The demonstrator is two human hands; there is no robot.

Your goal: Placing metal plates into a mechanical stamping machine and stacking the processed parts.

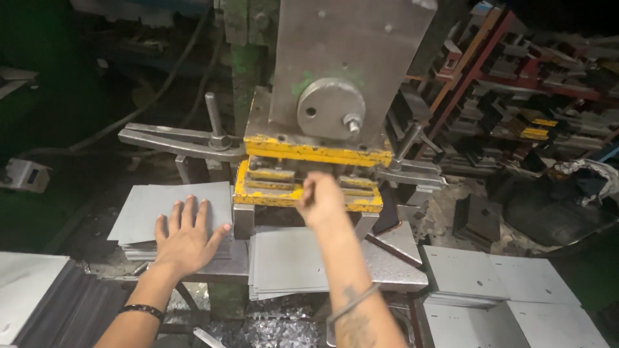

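Note:
My left hand point(187, 237) lies flat, fingers spread, on a stack of grey metal sheets point(161, 203) left of the press. My right hand point(320, 200) reaches into the mouth of the yellow press die point(309, 174), fingers closed near the slot; whether it holds a sheet there is hidden by the hand. Below my right forearm lies another stack of grey sheets point(284, 261) on the press table. Above the die rises the grey steel ram block point(342, 64) with a round disc and bolt.
More grey sheets with small holes are stacked at the lower right point(503, 283) and lower left point(26, 283). A grey clamp arm point(174, 138) sticks out left of the die. Red racks with dark parts point(529, 77) fill the right background. Metal scrap point(277, 328) lies below.

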